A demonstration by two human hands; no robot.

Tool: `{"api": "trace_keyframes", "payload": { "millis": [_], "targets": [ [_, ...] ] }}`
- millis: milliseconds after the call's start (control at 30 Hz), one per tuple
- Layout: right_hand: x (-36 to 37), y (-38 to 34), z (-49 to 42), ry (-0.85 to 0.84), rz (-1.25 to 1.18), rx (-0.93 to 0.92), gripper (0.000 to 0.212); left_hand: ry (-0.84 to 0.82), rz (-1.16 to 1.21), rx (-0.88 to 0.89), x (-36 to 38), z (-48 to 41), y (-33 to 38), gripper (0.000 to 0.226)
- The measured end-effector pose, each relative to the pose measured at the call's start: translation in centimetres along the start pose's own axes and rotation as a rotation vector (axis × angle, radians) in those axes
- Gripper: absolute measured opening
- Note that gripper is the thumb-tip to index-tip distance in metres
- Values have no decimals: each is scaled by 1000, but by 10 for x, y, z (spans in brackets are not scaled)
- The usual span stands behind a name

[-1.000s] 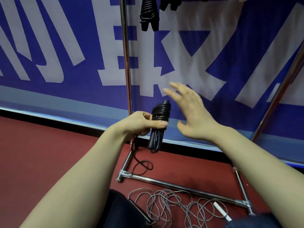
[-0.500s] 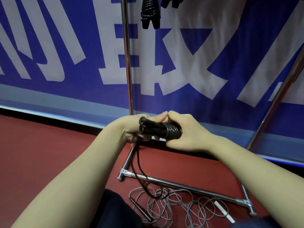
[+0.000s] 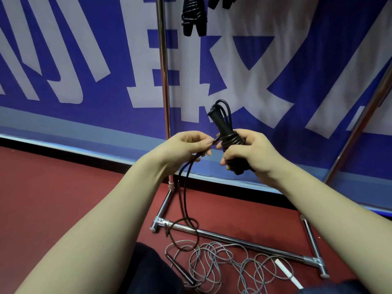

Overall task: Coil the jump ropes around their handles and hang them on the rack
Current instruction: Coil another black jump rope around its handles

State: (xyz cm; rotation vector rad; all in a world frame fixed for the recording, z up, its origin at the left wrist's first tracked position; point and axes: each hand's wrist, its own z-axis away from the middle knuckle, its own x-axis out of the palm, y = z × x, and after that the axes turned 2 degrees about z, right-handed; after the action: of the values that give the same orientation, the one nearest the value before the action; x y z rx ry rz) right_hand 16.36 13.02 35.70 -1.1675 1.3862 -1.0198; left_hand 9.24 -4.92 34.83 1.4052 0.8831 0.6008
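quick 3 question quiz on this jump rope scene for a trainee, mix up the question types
1. True or false: the right hand grips the black jump rope by its handles.
2. The grey rope lies: A hung up; B on the floor; C wound round handles.
3. Which hand pinches the black jump rope's loose strand?

Key: 1 true; 2 B; 3 the left hand.
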Motion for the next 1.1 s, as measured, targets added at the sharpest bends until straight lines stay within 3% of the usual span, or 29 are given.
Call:
{"api": "trace_keyframes", "payload": {
  "millis": [133,233,300,367,533,600,667,900,1000,1100],
  "targets": [
    [-4,1,4,-66,-40,16,34,-62,-57,-23,3,5,7,19],
    [-5,3,3,-120,-119,36,61,-45,-394,-3,10,6,15,24],
    [-5,4,3,-155,-149,44,61,-33,-526,8,12,5,15,26],
    [-7,4,3,-180,-172,58,56,-38,-483,-17,14,3,11,25],
    [-13,1,-1,-128,-107,75,48,79,-100,-108,27,1,22,25],
    [-15,1,-2,-111,-55,69,50,74,-57,-94,31,1,23,35],
    [-17,2,-2,-101,-34,71,54,53,-37,-49,35,2,18,32],
    [-15,1,-1,-9,-100,97,41,140,-190,133,42,0,9,28],
    [-15,4,-5,72,29,107,44,142,-405,170,40,1,10,23],
    [-13,6,-8,111,233,63,50,20,-445,131,35,4,15,18]
  ]
}}
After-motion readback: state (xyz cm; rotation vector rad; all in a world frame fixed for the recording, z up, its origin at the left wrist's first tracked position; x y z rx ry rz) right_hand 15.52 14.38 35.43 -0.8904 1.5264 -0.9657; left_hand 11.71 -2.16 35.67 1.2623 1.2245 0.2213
